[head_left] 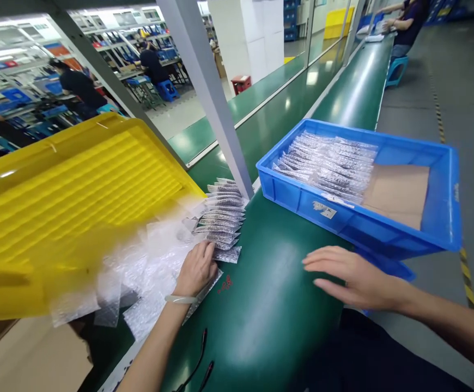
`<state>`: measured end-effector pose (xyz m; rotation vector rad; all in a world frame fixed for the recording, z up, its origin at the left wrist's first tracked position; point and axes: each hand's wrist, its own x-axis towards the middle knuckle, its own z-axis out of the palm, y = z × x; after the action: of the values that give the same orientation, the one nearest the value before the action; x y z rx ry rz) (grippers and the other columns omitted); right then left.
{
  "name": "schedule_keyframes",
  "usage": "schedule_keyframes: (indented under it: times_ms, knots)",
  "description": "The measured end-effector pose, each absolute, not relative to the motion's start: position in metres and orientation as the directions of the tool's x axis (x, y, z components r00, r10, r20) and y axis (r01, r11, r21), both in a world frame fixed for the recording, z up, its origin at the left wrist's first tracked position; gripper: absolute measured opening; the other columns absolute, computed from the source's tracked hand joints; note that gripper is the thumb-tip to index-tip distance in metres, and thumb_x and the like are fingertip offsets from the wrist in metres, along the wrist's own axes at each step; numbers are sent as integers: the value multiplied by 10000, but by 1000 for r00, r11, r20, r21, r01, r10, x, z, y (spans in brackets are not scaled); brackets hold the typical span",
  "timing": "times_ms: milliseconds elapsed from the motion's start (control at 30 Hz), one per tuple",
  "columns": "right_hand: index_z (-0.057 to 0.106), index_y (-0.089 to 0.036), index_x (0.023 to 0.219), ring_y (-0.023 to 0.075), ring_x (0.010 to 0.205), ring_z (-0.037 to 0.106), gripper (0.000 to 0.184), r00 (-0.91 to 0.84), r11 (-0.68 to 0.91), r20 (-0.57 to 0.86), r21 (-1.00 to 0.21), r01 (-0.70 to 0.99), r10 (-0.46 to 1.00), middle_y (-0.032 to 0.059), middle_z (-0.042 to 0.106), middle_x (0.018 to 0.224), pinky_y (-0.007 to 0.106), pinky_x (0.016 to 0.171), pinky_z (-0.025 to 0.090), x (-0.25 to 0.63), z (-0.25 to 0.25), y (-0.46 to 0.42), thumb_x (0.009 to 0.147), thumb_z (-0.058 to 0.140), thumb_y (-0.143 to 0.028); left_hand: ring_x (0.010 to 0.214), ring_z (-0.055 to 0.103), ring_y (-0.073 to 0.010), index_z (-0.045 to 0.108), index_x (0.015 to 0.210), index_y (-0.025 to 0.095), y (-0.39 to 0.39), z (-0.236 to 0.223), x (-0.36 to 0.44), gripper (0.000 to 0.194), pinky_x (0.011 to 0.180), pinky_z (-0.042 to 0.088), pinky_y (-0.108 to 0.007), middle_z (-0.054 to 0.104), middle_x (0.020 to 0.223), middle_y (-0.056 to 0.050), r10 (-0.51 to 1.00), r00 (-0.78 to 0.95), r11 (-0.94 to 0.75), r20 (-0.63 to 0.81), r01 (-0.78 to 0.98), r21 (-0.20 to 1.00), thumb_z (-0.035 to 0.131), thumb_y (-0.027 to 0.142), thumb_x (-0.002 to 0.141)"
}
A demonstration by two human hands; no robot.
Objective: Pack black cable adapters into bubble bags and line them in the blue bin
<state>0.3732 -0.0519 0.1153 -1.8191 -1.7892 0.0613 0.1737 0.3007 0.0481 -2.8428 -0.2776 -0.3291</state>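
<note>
My left hand [195, 268], with a pale bangle at the wrist, lies with curled fingers on a bubble-wrap bag [205, 293] at the edge of a loose heap of flat bubble-wrap bags [151, 267]. Its fingertips are mostly hidden. Just beyond it, a row of filled bubble-wrap bags [223, 212] leans in overlapping order on the green bench [278, 294]. Over the bench's right side hovers my right hand [345, 272], fingers stretched out and nothing in it. Several small red rings or bits [225, 283] lie on the bench beside the left hand.
A blue crate [302, 201] at right holds rows of filled bags and a cardboard sheet [400, 190]. A yellow ribbed tray [69, 201] stands tilted at left. A grey post [208, 87] rises behind the bags. Black cables [204, 348] lie in front. Other people sit farther off.
</note>
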Motion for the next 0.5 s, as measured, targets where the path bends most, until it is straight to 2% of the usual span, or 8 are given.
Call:
schedule_keyframes:
  times_ms: [167,300,400,500]
  knots:
    - [599,-123,1184,217,1114,563,331,-39,184,379,-354,917,924,119,609,1224,391,978,467,359,83,59,921,489,-291,1238,421,-378,372,1333,22,304,47,182,615,982,400,-483,389,1393,-259,164,948,-946,274,229,-229,502,143,744]
    - [540,-95,1247,246,1180,503,400,-19,140,380,-293,946,925,158,515,1311,402,1022,423,367,83,147,881,540,-256,1325,337,-380,316,1380,16,319,48,191,719,1050,338,-501,331,1449,-257,191,939,-943,285,256,-212,519,155,704]
    - [543,-88,1211,255,1113,536,391,21,66,289,-286,956,957,165,548,1234,412,964,455,376,89,192,871,556,-279,1347,318,-361,295,1391,23,335,49,200,761,1076,324,-488,351,1443,-245,196,944,-952,267,248,-180,555,251,713]
    - [578,-72,1126,268,1041,567,447,1,38,149,-258,965,989,167,602,1123,419,927,466,377,94,214,868,553,-436,1343,338,-342,312,1386,63,350,52,209,797,1088,322,-489,384,1432,-216,179,960,-968,217,212,-137,588,305,679]
